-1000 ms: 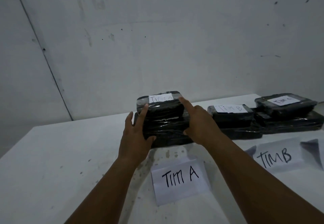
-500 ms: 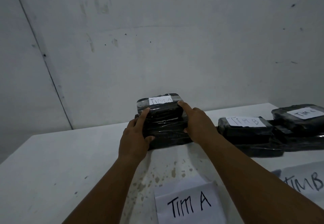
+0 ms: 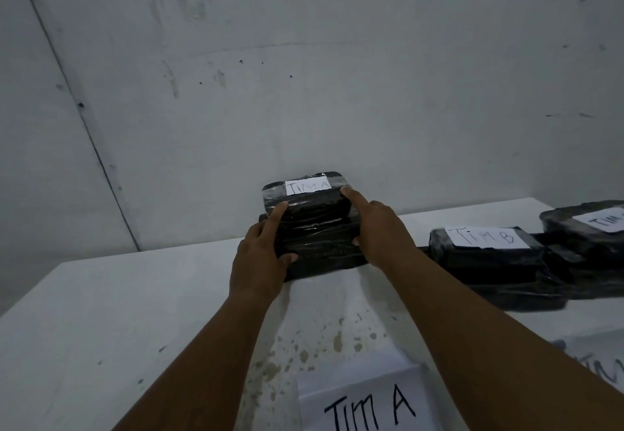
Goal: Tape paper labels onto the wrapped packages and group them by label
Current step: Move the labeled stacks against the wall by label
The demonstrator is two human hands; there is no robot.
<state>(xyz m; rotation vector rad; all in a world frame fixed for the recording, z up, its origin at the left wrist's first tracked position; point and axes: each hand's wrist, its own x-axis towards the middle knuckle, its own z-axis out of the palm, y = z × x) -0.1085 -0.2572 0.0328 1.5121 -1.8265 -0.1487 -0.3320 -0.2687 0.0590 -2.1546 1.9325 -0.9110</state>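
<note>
A stack of black wrapped packages stands at the back of the white table. The top one carries a taped paper label reading "TIM A". My left hand grips the stack's left side, index finger up on the top package and thumb curled round the front. My right hand holds the right side, its index finger touching the top package's corner. To the right lies a package labelled "TIM B" on another black package, and a third labelled package at the frame edge.
A large paper sign "TIM A" lies on the table in front of the stack. Part of a second sign shows at the right edge. A pale wall rises right behind the table. Brownish stains speckle the tabletop near the signs.
The view has shifted left and tilted up, so the signs and right-hand packages slid toward the frame's edges. Both hands stay on the "TIM A" stack, which sits slightly farther back.
</note>
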